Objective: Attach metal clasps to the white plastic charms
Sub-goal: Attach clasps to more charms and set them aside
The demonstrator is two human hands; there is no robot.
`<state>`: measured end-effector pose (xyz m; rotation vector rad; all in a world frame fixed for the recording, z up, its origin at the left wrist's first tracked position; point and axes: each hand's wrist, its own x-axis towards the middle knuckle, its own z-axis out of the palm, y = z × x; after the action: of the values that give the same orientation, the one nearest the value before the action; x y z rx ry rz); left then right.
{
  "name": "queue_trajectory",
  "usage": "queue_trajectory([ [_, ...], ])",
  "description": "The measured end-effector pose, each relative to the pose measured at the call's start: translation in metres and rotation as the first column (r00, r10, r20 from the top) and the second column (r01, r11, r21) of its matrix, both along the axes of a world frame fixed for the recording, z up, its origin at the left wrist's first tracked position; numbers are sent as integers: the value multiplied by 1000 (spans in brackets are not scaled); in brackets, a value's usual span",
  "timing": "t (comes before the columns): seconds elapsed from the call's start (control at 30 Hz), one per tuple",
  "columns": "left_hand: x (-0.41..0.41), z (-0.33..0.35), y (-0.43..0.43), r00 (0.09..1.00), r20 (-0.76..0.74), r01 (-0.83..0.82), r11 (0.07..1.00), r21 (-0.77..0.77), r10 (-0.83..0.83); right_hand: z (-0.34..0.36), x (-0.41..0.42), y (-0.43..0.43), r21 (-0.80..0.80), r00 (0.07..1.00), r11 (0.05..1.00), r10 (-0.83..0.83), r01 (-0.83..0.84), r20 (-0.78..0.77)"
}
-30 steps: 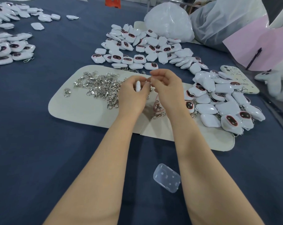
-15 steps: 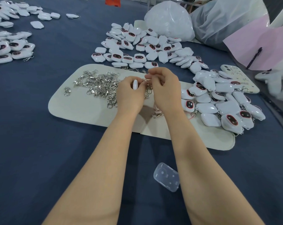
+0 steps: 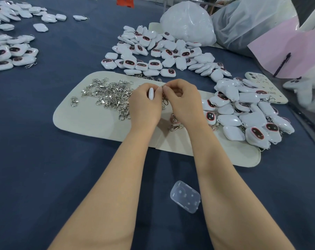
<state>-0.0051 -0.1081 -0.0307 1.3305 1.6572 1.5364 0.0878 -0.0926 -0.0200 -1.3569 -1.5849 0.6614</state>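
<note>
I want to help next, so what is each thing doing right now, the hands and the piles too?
Left hand: holds a white charm edge-on.
Right hand: pinches a clasp at the charm's top.
Clasp pile: loose on the mat.
Far charm pile: heaped, unclasped.
Right charm pile: heaped, several with clasps on.
Clear case: lying on the cloth.

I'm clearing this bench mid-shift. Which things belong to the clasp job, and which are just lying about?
Job: left hand gripping white charm; right hand pinching clasp; clasp pile; charm heap; clasped charms; cream mat.
Lying about: clear plastic case; white bag; pink sheet.
</note>
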Motion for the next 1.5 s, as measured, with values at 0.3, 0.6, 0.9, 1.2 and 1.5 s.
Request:
queue_trajectory([
  [0.3,1,-1,0,999,-51,10,1000,-10,-11,-4,-4,1,32,993,999,-24,20,113],
  [0.6,1,-4,-2,963,-267,-14,1000,10,16,-1,0,2,54,960,998,-3,-13,280],
  [0.9,0,1,2,1000,17,-17,998,-53,18,1,-2,-1,-28,1000,1000,8,-9,-7],
  [1.2,1,-3,-3,985,-171,-1,1000,1,1,-2,-2,0,65,981,998,8,-21,193],
  [1.5,-1,0,0,998,-63,-22,999,-29,20,-7,-5,0,112,995,993,17,-28,93],
])
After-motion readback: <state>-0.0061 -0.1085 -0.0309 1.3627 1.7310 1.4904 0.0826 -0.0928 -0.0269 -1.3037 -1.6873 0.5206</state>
